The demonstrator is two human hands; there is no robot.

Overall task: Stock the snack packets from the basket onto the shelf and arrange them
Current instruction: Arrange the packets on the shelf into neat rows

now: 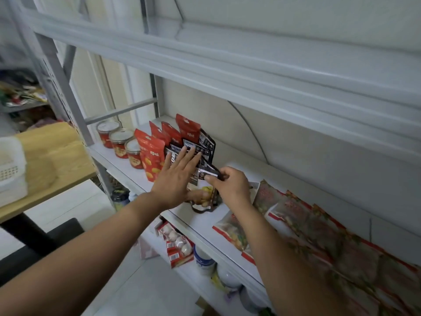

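A white metal shelf (200, 221) in a storeroom rack, under a bare grey tier. At far left a white basket (11, 169) sits on a wooden table (57, 156) beside the rack, its contents out of sight. On the shelf's left end stand three red-labelled jars (119, 142), then a row of upright red snack packets (151, 153), then dark packets (205, 144) standing just behind and to their right.

The step in hand appears to be arranging: adding one more dark packet to the standing row. The left hand (175, 181) lies flat against the faces of the dark packets, fingers straight and spread, seemingly bracing them upright. Just to its right, the right hand (230, 185) has thumb and fingers closed in a pinch on the top edge of a dark snack packet (205, 201), whose lower end rests on the shelf near the front edge.

The next move likely calls for tucking that packet against the row while the left hand keeps the others from toppling. Farther right, several red-edged packets (307, 224) lie flat, overlapping, along the shelf.
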